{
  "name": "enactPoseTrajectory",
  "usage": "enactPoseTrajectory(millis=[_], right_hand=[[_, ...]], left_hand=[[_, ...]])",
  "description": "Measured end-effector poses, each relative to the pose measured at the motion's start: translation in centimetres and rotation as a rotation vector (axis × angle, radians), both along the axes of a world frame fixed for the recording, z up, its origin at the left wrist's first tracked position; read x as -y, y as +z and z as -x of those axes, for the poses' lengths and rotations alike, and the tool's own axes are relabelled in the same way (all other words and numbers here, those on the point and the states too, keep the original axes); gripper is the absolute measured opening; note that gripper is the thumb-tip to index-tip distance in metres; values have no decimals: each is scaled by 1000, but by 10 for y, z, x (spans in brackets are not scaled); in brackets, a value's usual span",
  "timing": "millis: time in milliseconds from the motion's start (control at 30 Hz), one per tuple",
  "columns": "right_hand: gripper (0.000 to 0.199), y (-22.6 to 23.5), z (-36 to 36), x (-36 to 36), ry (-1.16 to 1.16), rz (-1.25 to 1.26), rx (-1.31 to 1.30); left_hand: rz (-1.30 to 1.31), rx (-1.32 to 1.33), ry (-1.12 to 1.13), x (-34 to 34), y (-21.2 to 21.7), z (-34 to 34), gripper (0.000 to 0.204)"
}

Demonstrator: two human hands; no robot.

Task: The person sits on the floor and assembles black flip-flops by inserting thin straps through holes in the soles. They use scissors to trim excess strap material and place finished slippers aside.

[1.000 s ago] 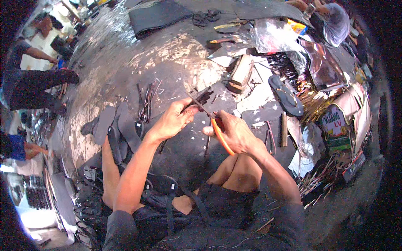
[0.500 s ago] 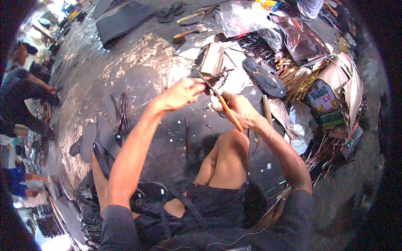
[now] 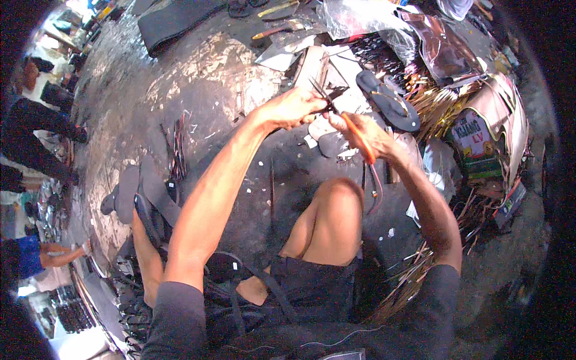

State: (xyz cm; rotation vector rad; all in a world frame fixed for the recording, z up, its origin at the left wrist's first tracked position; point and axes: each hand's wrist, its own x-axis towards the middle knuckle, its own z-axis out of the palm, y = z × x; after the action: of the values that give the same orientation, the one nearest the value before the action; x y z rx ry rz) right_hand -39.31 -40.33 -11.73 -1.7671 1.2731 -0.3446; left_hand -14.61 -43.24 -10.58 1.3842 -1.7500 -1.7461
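Observation:
My right hand [image 3: 375, 137] is closed around the orange handles of a pair of scissors [image 3: 361, 139]. The scissors' blades point up and left, past the fingertips of my left hand [image 3: 294, 109]. Those fingers are pinched together at a small dark strip [image 3: 338, 92], which lies against the blades; its exact shape is hard to make out. A wooden block [image 3: 310, 65] lies just beyond my hands. To the right of it rests a black flip-flop [image 3: 387, 102]. A dark rounded flat piece [image 3: 332, 144] is on the floor below my hands.
Bundles of thin strips [image 3: 432, 114] and a bag-like cover [image 3: 480, 144] lie to the right. Clear plastic [image 3: 360, 21] and a brown sheet [image 3: 444, 48] are farther back. Grey sole pieces [image 3: 127, 186] sit at left. Other people [image 3: 39, 126] are along the left edge.
Both hands and the scissors have shifted to the right and slightly up in the picture. The scissors' blades now meet the dark strip at my left fingertips.

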Motion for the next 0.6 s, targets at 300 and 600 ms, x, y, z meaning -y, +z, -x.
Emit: enactPoseTrajectory(millis=[300, 600], right_hand=[[74, -10, 5, 12, 88, 147, -76], [67, -19, 16, 10, 121, 194, -143]], left_hand=[[8, -36, -15, 6, 1, -5, 36], [-76, 23, -83, 8, 3, 2, 30]])
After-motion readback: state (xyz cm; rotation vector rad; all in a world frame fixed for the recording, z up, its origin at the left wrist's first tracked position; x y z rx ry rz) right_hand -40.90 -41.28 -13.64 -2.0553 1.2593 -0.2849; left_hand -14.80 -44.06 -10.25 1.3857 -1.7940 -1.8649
